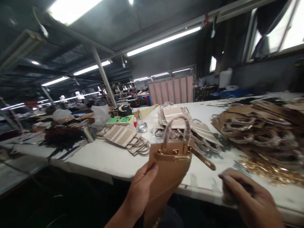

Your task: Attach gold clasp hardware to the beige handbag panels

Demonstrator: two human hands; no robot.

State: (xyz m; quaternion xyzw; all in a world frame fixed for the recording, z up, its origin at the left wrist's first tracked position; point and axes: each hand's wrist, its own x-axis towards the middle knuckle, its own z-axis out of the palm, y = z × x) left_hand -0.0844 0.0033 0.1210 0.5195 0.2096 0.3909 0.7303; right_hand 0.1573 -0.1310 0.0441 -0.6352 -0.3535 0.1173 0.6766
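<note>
Across the scene from left to right ran a white worktable (114, 161), bearing a heap of brown bag pieces (261, 126) at right. At the middle, over the table's near edge, a tan bag panel (166, 177) leaned, its film-wrapped handle (169, 126) uppermost. The left hand (142, 186) was clamped on its left edge; the right hand (251, 193), near right, was apart from it, fingers curled — too blurred to tell whether they pinched anything. A strap (203, 158) jutted just short of them, with gold fittings (270, 169) farther right. Held by one side only, the panel could have twisted under a tug; a careless sweep rightward could have scattered the fittings.
</note>
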